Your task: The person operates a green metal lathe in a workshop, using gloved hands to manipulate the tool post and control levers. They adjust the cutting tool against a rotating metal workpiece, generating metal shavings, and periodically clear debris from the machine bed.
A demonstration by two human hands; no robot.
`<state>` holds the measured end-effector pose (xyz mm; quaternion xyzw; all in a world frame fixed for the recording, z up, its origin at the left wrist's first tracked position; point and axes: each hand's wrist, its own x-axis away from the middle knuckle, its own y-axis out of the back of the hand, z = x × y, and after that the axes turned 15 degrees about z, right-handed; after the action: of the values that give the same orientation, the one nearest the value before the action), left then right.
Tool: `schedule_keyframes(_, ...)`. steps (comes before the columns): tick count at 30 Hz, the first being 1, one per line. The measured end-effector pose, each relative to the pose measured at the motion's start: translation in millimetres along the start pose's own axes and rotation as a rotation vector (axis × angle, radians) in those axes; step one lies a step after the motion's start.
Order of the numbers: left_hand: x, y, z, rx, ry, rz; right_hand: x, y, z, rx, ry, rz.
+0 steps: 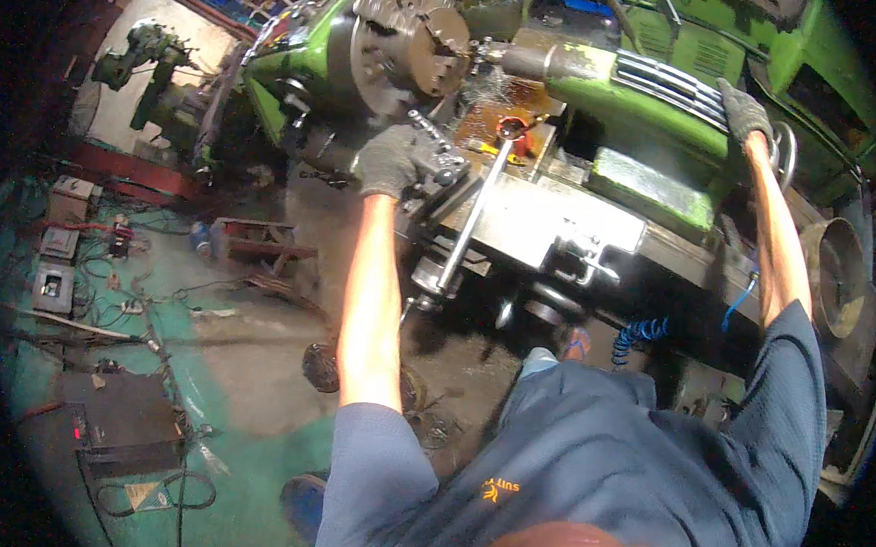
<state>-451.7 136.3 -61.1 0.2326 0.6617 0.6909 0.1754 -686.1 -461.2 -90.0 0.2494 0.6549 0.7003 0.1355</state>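
Note:
A green lathe fills the upper middle, its large round chuck [374, 61] facing the tailstock [589, 70]. My left hand [388, 161], in a grey glove, is beside the tool slide and its lever [447, 168] below the chuck; its fingers are blurred and partly hidden. My right hand [746, 113], gloved too, lies against the tailstock's right end with fingers stretched out, next to the handwheel [785, 157]. The tailstock's spindle [521, 59] points at the chuck, nearly meeting it. Between my arms a long metal bar [478, 212] slants over the carriage [543, 224].
An orange-red round container [513, 130] and a yellow tool [495, 151] sit by the lathe bed among metal shavings. A blue coiled hose [641, 336] hangs below the carriage. Boxes [54, 288], cables and a dark case [124, 411] lie on the green floor, left.

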Motion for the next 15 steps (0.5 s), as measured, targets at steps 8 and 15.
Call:
schedule_keyframes(8, 6, -13, 15, -0.011, -0.159, -0.246, -10, -7, 3, -0.174, -0.026, -0.044)
schedule_keyframes(15, 4, -17, 20, -0.056, -0.199, -0.285, -5, 0, 8, -0.138, -0.036, -0.019)
